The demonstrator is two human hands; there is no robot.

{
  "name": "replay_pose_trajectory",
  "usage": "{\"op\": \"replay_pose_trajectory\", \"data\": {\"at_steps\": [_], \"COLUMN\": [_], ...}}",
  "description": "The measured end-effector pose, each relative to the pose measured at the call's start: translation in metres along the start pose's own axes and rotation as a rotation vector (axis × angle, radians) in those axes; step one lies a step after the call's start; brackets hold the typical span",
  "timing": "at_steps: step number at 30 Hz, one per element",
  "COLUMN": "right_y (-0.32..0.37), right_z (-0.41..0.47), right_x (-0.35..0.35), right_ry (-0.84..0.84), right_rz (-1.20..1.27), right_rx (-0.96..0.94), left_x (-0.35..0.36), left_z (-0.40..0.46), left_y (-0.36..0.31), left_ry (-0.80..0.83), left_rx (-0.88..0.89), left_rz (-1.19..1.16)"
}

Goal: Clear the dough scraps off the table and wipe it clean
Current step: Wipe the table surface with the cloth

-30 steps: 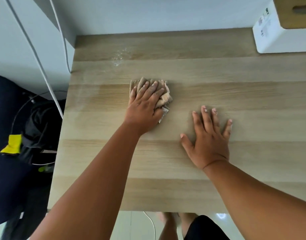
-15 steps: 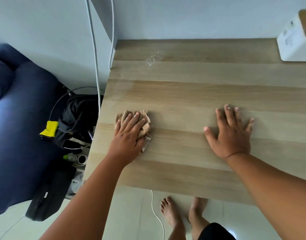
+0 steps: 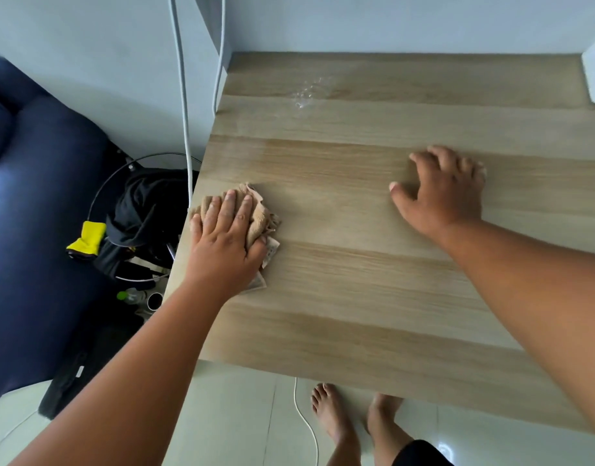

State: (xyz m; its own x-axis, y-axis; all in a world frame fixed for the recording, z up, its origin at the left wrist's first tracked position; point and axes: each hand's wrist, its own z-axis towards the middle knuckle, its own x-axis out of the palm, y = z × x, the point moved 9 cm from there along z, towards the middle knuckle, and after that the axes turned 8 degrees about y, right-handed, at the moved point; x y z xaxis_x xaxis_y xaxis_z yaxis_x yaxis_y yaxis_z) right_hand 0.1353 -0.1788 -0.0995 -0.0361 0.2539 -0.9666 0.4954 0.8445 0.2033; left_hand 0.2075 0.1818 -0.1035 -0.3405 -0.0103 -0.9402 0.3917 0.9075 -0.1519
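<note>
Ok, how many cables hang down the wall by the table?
2: a thicker white cable left of the table corner, a thinner one at the corner.

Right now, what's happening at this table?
A person is wiping the wooden table. The left hand presses a crumpled tan cloth flat at the table's left edge. The right hand rests on the bare surface, holding nothing. A whitish residue patch sits near the far edge, not yet wiped.
</note>
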Motion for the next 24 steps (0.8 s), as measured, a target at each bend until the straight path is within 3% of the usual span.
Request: {"op": "replay_pose_trajectory", "data": {"at_steps": [7,18,24], "right_y": [0.004,0.004,0.003], "right_z": [0.057,0.061,0.062], "right_x": [0.008,0.013,0.016], "right_ry": [0.067,0.047,0.062], "right_rz": [-0.059,-0.141,-0.175], "right_rx": [0.001,0.004,0.004], "left_x": [-0.017,-0.049,-0.048], "left_z": [0.054,0.184,0.195], "left_y": [0.004,-0.027,-0.032], "left_ry": [-0.021,-0.047,-0.085], "left_rx": [-0.042,-0.029,-0.012], "left_rz": [0.0,0.017,-0.058]}}
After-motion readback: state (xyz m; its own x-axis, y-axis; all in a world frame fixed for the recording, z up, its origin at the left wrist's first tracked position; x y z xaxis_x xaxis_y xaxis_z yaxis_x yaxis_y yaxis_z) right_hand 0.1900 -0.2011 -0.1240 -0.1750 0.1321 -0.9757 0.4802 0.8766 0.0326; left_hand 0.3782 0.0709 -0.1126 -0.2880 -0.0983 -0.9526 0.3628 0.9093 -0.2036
